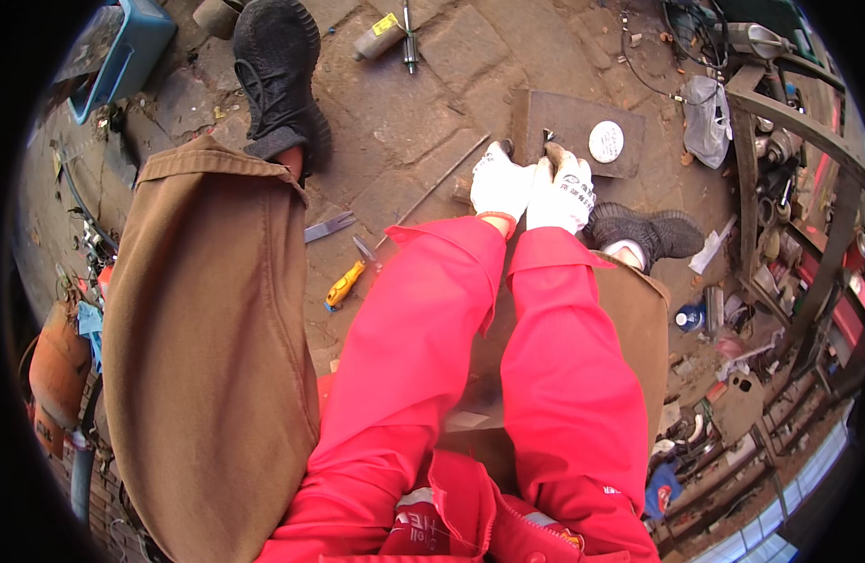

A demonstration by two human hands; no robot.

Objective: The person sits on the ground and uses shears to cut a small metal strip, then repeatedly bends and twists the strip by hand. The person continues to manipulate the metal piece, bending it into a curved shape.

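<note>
Both my hands wear white work gloves with dark, soiled fingertips. They sit close together at the near edge of a flat dark brown plate [568, 110] on the ground. My left hand [501, 182] has its fingers curled closed at the plate's near left corner; whatever they grip is hidden. Beside it, my right hand [561, 194] is closed too, its fingertips at a small shiny piece [549, 135] too small to name. A white round disc [606, 142] with print lies on the plate, just beyond my right hand. Left of my hands, a thin metal rod [442, 186] rests on the paving.
A yellow-handled screwdriver [345, 285] and a flat metal strip [329, 226] lie between my legs. Farther off are a small bottle [379, 38] and a blue crate [137, 56]. A metal rack [798, 131] with parts stands right, near a plastic bag [706, 122].
</note>
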